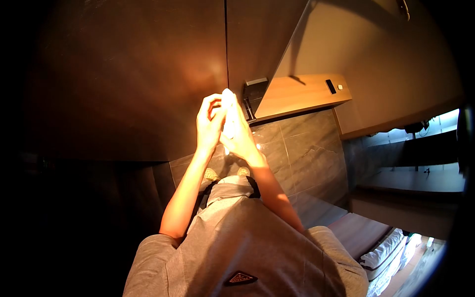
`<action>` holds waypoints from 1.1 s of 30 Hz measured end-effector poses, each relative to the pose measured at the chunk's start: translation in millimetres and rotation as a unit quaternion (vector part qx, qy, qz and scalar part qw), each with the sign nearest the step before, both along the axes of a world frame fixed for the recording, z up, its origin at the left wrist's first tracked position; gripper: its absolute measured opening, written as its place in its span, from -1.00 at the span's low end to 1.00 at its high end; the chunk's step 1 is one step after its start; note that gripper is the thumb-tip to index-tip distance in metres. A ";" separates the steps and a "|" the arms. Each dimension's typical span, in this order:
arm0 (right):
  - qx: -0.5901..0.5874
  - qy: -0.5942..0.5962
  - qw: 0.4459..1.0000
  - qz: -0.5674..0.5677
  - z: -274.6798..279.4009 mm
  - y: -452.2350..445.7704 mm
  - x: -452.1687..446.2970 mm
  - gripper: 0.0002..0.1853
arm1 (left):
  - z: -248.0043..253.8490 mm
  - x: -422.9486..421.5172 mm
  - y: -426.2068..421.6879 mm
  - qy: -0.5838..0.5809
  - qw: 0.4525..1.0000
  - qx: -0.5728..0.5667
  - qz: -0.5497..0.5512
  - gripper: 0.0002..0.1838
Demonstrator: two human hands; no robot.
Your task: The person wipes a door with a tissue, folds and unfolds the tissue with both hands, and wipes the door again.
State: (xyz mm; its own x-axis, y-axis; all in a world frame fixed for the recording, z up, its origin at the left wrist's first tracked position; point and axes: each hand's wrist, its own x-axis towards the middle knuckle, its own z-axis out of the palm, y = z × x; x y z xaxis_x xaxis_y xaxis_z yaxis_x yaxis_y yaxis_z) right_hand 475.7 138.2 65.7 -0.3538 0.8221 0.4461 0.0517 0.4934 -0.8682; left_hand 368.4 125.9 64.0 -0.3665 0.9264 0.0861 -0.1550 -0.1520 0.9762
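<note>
My left hand [208,126] and my right hand [242,138] are raised together in front of a dark panel [148,74]. Between them is a small white thing [228,116], washed out by strong light, so its kind cannot be made out. Curled fingers of my left hand press against its left side. My right hand lies along its right side, fingers pointing up and closed against it. Just right of my fingertips, a black handle or lock [250,104] is fixed to the dark door [257,39].
A wooden shelf [297,99] at right carries a dark phone-like object [330,86] and a small white item [340,87]. Below lie grey floor tiles [311,153] and my shoes [211,174]. A bed with white bedding [383,255] is at lower right.
</note>
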 end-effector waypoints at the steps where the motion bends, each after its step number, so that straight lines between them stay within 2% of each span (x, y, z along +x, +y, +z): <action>1: -0.032 -0.003 0.999 -0.028 -0.7 -0.3 0.0 -0.29 | 5.1 -3.2 -1.8 -0.019 0.999 -0.020 -0.034 -0.68; 3: -0.091 -0.010 0.992 -0.081 -3.0 4.2 1.0 -0.36 | 15.9 -3.4 -5.1 -0.067 0.991 -0.068 -0.093 -0.68; 5: -0.037 -0.004 0.989 -0.145 -34.7 14.6 4.8 -0.45 | 9.5 -9.4 -5.6 0.091 0.994 -0.007 -0.062 -0.70; 6: -0.011 0.000 0.984 -0.175 -33.9 16.5 3.2 -0.49 | 11.1 -14.4 -7.0 0.169 0.984 0.023 -0.044 -0.71; 7: -0.012 0.042 0.976 -0.212 -32.7 16.0 2.1 -0.53 | 14.1 -21.8 -10.2 0.302 0.952 0.046 -0.004 -0.72; 8: 0.033 0.054 0.964 -0.257 -29.6 17.6 -0.3 -0.52 | 18.8 -26.9 -13.6 0.342 0.937 0.068 0.041 -0.69; 10: 0.093 0.044 0.948 -0.301 -30.9 21.4 -9.3 -0.48 | 29.3 -40.4 -23.2 0.491 0.858 0.089 0.125 -0.66; 11: 0.063 0.070 0.957 -0.274 -31.7 21.5 -16.8 -0.42 | 27.2 -48.7 -26.8 0.535 0.831 0.081 0.131 -0.61; 14: 0.124 -0.108 0.960 -0.229 -79.6 42.2 -38.4 -0.31 | 29.2 -62.5 -32.2 0.642 0.744 0.096 0.158 -0.53; 15: 0.122 -0.133 0.961 -0.208 -89.3 41.7 -47.7 -0.28 | 21.3 -72.4 -32.4 0.662 0.733 0.084 0.133 -0.39; 18: 0.106 -0.191 0.962 -0.167 -123.6 39.5 -55.0 -0.26 | 18.7 -79.0 -33.1 0.698 0.703 0.025 0.132 -0.27; 19: 0.157 -0.217 0.952 -0.148 -135.8 40.8 -54.2 -0.26 | 13.2 -83.7 -31.3 0.716 0.688 0.009 0.119 -0.21; 21: 0.256 -0.269 0.922 -0.110 -146.3 41.1 -47.1 -0.26 | 5.0 -87.7 -28.7 0.729 0.672 0.018 0.129 -0.22; 24: 0.092 -0.309 0.940 -0.114 -134.6 50.0 -33.8 -0.12 | -3.1 -93.1 -25.1 0.746 0.653 0.009 0.131 -0.22; 25: 0.171 -0.209 0.942 -0.200 -125.9 56.1 -32.2 -0.12 | -5.8 -93.9 -23.6 0.754 0.642 0.013 0.138 -0.22; 26: 0.160 -0.199 0.944 -0.209 -121.9 52.8 -36.7 -0.13 | -6.4 -95.3 -22.7 0.763 0.629 0.017 0.148 -0.22; 28: 0.131 -0.149 0.958 -0.209 -135.8 39.8 -64.5 -0.13 | -5.5 -94.7 -24.4 0.756 0.637 0.018 0.146 -0.22; 29: 0.144 -0.181 0.960 -0.158 -148.5 32.4 -72.1 -0.11 | -6.4 -95.4 -23.1 0.754 0.640 0.021 0.146 -0.22; 30: 0.246 -0.208 0.937 -0.138 -151.0 30.7 -74.2 -0.22 | -6.9 -98.4 -22.5 0.767 0.624 0.022 0.146 -0.23; 32: 0.272 -0.260 0.921 -0.100 -156.3 37.6 -63.3 -0.23 | -7.9 -104.6 -21.1 0.791 0.594 0.024 0.146 -0.23; 33: 0.205 -0.273 0.932 -0.124 -153.1 40.3 -60.9 -0.24 | -7.3 -107.2 -19.6 0.807 0.568 0.035 0.158 -0.27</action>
State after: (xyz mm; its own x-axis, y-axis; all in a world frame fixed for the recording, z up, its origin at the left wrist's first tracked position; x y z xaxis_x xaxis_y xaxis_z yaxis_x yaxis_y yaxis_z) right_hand 414.8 178.5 -87.3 -0.4412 0.7090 0.5501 0.5877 0.6915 -0.4200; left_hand 261.2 106.3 56.7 0.0949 0.8099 0.5788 0.9788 0.0302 -0.2027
